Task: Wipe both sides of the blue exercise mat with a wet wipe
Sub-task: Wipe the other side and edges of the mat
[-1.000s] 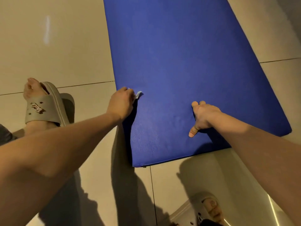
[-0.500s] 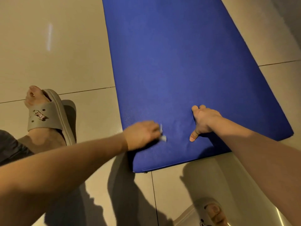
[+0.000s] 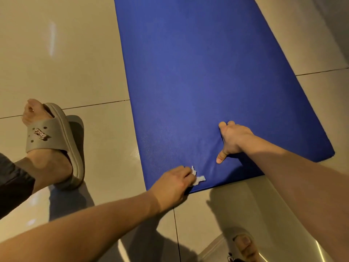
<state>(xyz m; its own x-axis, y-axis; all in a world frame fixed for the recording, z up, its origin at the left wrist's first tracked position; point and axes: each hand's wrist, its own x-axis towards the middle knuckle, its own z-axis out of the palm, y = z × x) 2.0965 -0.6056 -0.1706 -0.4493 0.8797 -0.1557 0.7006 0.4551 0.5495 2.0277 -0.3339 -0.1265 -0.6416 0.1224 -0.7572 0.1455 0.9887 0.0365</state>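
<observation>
Wiping the near edge of the flat blue foam exercise mat [image 3: 198,72] on the beige tiled floor [image 3: 56,53].
Your left hand [image 3: 173,184] grips the crumpled white wet wipe [image 3: 198,179] against that edge. Your right hand [image 3: 233,140], just beside it on the mat, presses down, holding nothing, likely to stop the mat sliding.

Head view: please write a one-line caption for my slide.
Left hand presses a wet wipe on the near corner of the blue exercise mat; right hand rests on the mat.

Home, glossy tiled floor [image 3: 56,72], house slipper [image 3: 54,137]
</observation>
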